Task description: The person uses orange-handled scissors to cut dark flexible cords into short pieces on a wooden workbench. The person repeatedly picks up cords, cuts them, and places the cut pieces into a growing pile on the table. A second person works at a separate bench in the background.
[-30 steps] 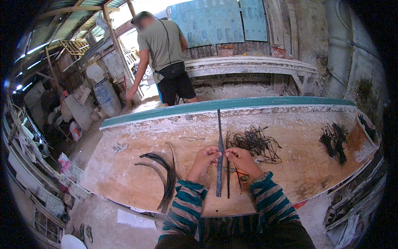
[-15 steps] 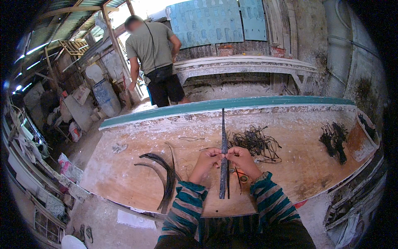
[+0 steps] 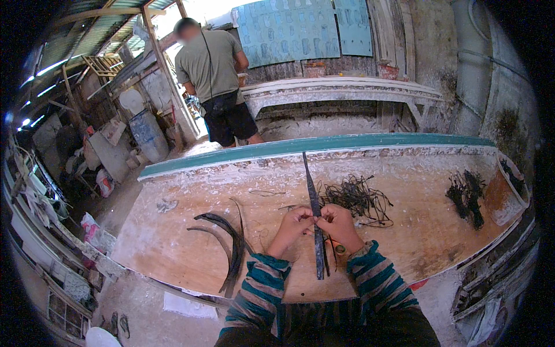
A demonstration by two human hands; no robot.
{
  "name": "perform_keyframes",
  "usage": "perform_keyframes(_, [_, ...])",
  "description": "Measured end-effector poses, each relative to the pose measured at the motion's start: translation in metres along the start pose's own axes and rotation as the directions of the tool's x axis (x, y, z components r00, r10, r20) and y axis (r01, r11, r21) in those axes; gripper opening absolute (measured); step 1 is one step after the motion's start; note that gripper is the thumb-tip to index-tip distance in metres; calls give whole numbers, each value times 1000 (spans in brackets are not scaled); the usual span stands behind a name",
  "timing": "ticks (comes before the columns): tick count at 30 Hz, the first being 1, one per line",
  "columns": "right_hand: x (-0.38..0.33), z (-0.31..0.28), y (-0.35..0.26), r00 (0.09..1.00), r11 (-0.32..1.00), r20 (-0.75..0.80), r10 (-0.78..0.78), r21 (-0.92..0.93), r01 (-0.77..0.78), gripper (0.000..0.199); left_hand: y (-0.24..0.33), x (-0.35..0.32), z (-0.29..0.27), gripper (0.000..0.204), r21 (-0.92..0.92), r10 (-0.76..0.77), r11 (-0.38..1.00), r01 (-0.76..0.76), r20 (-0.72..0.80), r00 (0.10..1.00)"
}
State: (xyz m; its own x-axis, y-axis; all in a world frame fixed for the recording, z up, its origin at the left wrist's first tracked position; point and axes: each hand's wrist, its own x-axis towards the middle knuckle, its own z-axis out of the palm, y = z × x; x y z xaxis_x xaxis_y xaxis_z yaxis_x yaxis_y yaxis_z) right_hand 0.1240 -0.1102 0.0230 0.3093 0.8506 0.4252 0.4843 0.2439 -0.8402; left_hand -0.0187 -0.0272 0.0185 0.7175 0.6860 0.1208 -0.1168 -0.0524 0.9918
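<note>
Both my hands meet over the worktable and pinch a long, tapering dark strip (image 3: 319,254) near its middle. My left hand (image 3: 293,227) holds it from one side and my right hand (image 3: 341,226) from the other, fingertips together. The strip's narrow end points away from me, its wider end toward me. A thinner dark strip hangs just right of it. Under my right hand lies a small orange item (image 3: 340,249), mostly hidden. Left of my hands rests a bunch of curved dark strips (image 3: 236,248). A tangle of thin black cords (image 3: 358,199) lies beyond my right hand.
Bundled black cords (image 3: 465,196) lie at the right, beside a tipped brown container (image 3: 504,202). A raised green edge (image 3: 324,143) borders the table's far side. Behind it stand a person (image 3: 211,75) facing away and a long whitish bench (image 3: 341,87).
The strip has tilted, its far end shifting left and its near end right, with both hands still pinching it. The person behind has drawn the left arm in toward the body.
</note>
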Motion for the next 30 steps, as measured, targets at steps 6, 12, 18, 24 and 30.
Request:
perform_keyframes(6, [-3, 3, -2, 996, 998, -58, -65, -16, 64, 17, 10, -2, 1, 11, 55, 6, 998, -6, 8, 1000])
perform_keyframes(12, [-4, 5, -2, 997, 998, -50, -64, 4, 64, 17, 11, -2, 3, 6, 88, 128, 988, -130, 24, 991])
perform_keyframes(18, [-4, 3, -8, 996, 996, -43, -84, -10, 83, 17, 8, -2, -1, 8, 38, 38, 998, -42, 89, 995])
perform_keyframes(24, [0, 0, 1, 994, 996, -102, -49, 72, 56, 14, 6, -3, 4, 8, -96, 73, 994, -59, 146, 987])
perform_keyframes(30, [1, 1, 2, 997, 999, -82, -1, 48, 5, 13, -2, 0, -8, 10, 47, 5, 999, -12, 143, 990])
